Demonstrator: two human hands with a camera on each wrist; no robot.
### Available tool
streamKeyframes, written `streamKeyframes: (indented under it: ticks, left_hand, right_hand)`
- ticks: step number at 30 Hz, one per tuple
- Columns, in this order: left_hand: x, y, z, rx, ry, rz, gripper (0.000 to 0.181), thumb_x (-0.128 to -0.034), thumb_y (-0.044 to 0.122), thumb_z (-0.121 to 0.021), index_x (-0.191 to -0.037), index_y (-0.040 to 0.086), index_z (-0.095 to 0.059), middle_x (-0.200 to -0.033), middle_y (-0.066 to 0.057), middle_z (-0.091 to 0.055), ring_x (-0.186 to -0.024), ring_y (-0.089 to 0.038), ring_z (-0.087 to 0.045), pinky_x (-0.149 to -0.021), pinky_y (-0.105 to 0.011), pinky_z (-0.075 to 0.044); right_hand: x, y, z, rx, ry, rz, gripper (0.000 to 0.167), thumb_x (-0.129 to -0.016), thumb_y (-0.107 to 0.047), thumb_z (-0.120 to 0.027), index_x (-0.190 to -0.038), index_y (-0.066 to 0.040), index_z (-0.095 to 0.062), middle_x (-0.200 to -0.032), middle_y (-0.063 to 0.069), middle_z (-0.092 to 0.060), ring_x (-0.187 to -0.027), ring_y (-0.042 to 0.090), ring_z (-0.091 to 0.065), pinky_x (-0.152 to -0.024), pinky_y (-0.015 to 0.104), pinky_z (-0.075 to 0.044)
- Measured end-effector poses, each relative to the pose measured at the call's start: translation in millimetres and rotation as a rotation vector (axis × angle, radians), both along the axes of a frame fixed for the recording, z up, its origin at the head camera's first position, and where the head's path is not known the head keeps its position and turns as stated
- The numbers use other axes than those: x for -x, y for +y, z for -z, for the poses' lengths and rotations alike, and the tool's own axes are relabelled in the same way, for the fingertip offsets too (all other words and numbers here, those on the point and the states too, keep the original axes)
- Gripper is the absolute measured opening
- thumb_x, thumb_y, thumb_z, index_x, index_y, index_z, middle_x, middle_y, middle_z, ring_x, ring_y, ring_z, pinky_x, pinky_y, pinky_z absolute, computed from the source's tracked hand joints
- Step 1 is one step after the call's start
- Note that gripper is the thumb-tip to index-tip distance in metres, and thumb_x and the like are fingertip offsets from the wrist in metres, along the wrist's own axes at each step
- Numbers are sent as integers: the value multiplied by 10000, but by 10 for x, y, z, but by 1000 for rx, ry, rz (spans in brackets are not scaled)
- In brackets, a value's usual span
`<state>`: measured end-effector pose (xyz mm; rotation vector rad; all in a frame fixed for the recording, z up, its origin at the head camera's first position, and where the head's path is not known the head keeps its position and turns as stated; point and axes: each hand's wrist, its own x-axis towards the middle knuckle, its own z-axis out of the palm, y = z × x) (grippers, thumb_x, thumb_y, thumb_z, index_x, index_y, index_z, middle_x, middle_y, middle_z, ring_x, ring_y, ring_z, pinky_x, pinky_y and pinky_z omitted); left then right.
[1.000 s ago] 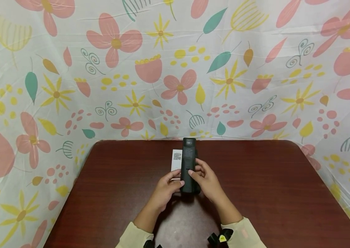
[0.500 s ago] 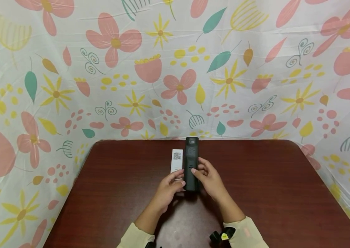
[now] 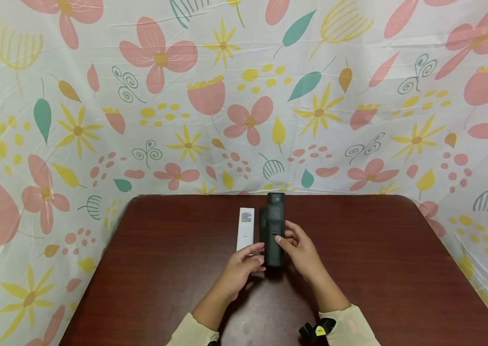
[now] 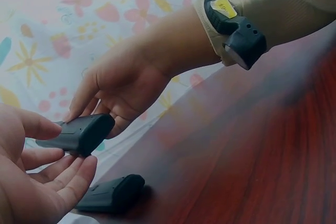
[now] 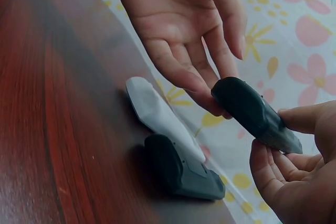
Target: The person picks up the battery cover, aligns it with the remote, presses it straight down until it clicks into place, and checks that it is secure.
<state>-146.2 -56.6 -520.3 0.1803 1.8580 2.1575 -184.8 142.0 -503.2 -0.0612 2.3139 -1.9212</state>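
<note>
My right hand (image 3: 302, 250) pinches a black remote control (image 3: 275, 226), its back with the battery cover turned up. In the right wrist view that remote (image 5: 252, 114) is above the table, between the right thumb and fingers. My left hand (image 3: 239, 269) is at the remote's left side near its lower end. Its fingers are loosely spread, and the fingertips seem to touch or nearly touch the remote. Beneath lies a second black remote control (image 5: 181, 171), partly covered in the head view. A white remote control (image 3: 245, 228) lies left of it, back side up.
The dark red-brown wooden table (image 3: 161, 288) extends to both sides and toward the person. A floral cloth (image 3: 321, 120) hangs along its back edge. Each sleeve bears a black wrist device, the right one (image 3: 318, 330) with a yellow label.
The held remote has moved to the right with the right hand, uncovering the white remote and part of the second black one. My left hand has shifted slightly right and loosened from the held remote.
</note>
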Motion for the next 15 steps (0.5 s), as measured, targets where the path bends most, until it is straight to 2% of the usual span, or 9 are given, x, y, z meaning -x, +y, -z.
streamKeyframes:
  ticks: [4,10,15]
  left_hand:
    - [-25,23,7,12,-7,15,449,-985,77,-557,-1426,-5,-538,-1479,-213,-521,-1128,-235,-662,-972,-412,-557]
    - [-56,58,-6,4,-28,37,443,-996,84,-545,-1431,1,-538,-1459,-268,-527,-1247,-299,-616,-1041,-512,-507]
    - [-78,97,-16,-3,-38,47,450,-996,85,-549,-1439,9,-531,-1437,-287,-541,-1210,-333,-643,-1049,-507,-501]
  right_hand:
    - [1,50,13,-3,-10,3,610,-991,-331,-657,-1524,-190,-396,-1279,151,-623,-1059,169,-638,-900,285,-524]
    - [8,107,32,-35,-16,7,620,-991,-362,-652,-1527,-191,-393,-1275,143,-625,-1061,178,-634,-898,283,-514]
    - [13,155,50,-74,-13,13,657,-988,-403,-645,-1541,-172,-376,-1290,140,-606,-1070,177,-620,-907,304,-506]
